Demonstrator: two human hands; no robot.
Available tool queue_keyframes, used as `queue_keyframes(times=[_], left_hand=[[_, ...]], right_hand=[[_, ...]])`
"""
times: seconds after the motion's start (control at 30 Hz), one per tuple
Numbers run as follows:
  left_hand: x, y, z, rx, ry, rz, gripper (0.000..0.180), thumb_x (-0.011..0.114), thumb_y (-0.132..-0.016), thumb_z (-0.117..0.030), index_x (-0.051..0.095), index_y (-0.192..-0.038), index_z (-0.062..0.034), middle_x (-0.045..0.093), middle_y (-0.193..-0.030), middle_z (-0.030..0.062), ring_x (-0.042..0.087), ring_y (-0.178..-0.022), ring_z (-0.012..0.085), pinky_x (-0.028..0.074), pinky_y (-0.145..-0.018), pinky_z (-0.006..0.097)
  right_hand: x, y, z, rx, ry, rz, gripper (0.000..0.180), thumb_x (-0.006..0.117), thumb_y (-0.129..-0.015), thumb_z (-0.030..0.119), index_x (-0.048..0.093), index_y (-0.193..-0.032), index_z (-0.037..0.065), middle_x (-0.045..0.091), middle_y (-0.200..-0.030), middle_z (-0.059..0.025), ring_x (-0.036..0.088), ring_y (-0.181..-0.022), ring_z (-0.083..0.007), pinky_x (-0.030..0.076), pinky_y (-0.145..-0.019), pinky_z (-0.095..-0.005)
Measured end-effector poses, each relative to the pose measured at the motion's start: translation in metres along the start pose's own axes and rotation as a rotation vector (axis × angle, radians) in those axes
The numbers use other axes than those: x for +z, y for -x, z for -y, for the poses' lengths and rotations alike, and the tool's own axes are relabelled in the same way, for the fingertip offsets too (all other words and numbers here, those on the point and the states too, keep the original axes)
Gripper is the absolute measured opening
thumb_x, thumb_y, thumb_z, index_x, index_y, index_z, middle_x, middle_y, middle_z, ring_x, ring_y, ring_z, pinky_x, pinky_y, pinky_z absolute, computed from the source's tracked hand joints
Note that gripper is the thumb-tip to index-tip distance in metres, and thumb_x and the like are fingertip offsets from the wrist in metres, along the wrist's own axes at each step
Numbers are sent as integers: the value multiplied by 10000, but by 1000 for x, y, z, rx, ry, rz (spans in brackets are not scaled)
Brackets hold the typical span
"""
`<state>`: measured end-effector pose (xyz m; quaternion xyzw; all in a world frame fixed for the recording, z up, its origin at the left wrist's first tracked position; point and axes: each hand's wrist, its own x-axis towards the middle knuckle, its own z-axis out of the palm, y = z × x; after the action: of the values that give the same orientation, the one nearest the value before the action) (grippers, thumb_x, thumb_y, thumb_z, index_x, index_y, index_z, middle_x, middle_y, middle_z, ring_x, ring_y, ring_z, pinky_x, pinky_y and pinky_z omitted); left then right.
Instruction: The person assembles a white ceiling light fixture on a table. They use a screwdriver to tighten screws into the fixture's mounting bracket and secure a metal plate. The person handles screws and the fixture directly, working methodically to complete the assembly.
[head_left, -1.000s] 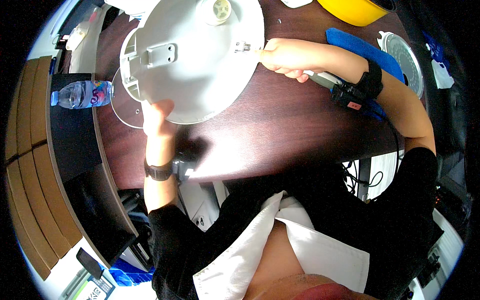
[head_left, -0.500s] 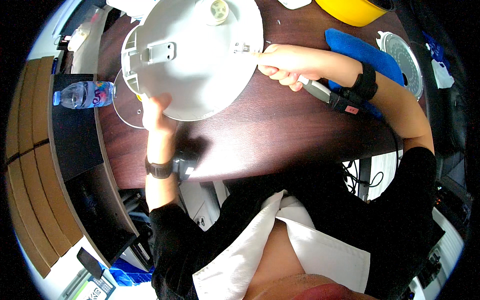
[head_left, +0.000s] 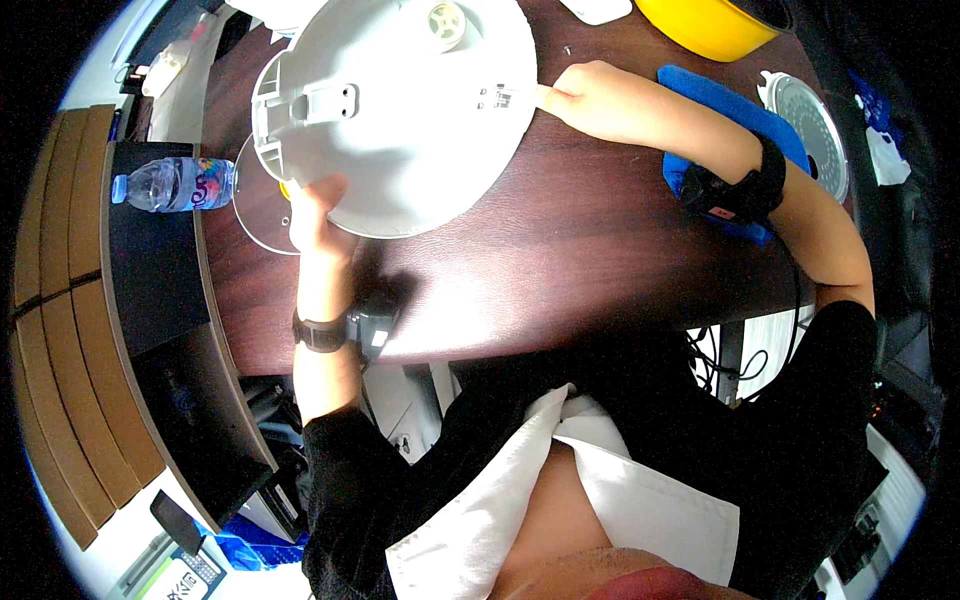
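A large round white plastic cover [head_left: 420, 170], hollow side up, is held tilted over the table. It has a hinge bracket [head_left: 268, 110] on its left, a small white valve-like disc [head_left: 446, 25] near the far rim and small slots at its right. My left hand [head_left: 320, 215] grips the lower left rim with its thumb on the inside. My right hand [head_left: 590, 98] is at the right rim, its thumb tip against the edge and its other fingers hidden beneath. Around my right wrist is a black strap [head_left: 765, 180] with a dark box-shaped piece.
A transparent round lid [head_left: 262, 220] lies partly under the cover. On the left ledge a water bottle [head_left: 180, 185] lies sideways. At right are a blue cloth [head_left: 700, 88], a perforated metal disc [head_left: 815, 125] and a yellow pot [head_left: 700, 28]. Cables [head_left: 735, 365] hang below the table edge.
My right hand has turned and moved slightly right and outward. The grey handle seen under it before no longer shows. The cover has shifted a little right.
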<state>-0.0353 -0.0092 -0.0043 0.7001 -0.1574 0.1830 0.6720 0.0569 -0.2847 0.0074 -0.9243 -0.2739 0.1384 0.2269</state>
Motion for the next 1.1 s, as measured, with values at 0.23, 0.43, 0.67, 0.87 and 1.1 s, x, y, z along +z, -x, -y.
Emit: queue_keyframes(times=[0.23, 0.43, 0.67, 0.87, 1.1], left_hand=[[3, -4, -2, -225, 272, -69, 43, 453, -764, -35, 480, -795, -25, 517, -995, 234, 565, -838, 301, 510, -682, 376], [-5, -3, 13, 428, -402, 38, 80, 533, -733, -19, 466, -776, -22, 554, -921, 217, 586, -777, 286, 510, -660, 376], [-12, 2, 14, 525, -604, 59, 157, 571, -673, 66, 442, -713, -16, 580, -849, 208, 596, -738, 292, 501, -672, 393], [-2, 7, 7, 35, -7, 29, 188, 530, -653, 24, 432, -812, 1, 548, -901, 190, 566, -782, 276, 483, -702, 379], [1, 3, 0, -267, 444, 25, 307, 483, -629, -25, 421, -927, 21, 511, -961, 170, 531, -834, 258, 461, -738, 364]], right_hand=[[3, -5, 10, 159, -128, 152, 490, 346, -872, 416, 521, -722, -16, 455, -465, -109, 466, -373, -191, 384, -339, -319], [-7, -1, 12, 271, -486, 346, 515, 347, -877, 430, 315, -485, 96, 258, -394, 28, 271, -273, -62, 255, -253, -227], [-9, -1, 15, 339, -652, 475, 470, 345, -880, 428, 281, -517, 137, 204, -406, 64, 222, -293, -30, 222, -271, -194], [-4, 1, 4, 365, -958, 675, 434, 345, -861, 471, 297, -562, 161, 187, -444, 92, 181, -342, -18, 208, -322, -196], [3, 1, 6, 356, -1159, 775, 400, 332, -879, 403, 276, -557, 173, 194, -439, 99, 169, -338, -14, 214, -325, -196]])
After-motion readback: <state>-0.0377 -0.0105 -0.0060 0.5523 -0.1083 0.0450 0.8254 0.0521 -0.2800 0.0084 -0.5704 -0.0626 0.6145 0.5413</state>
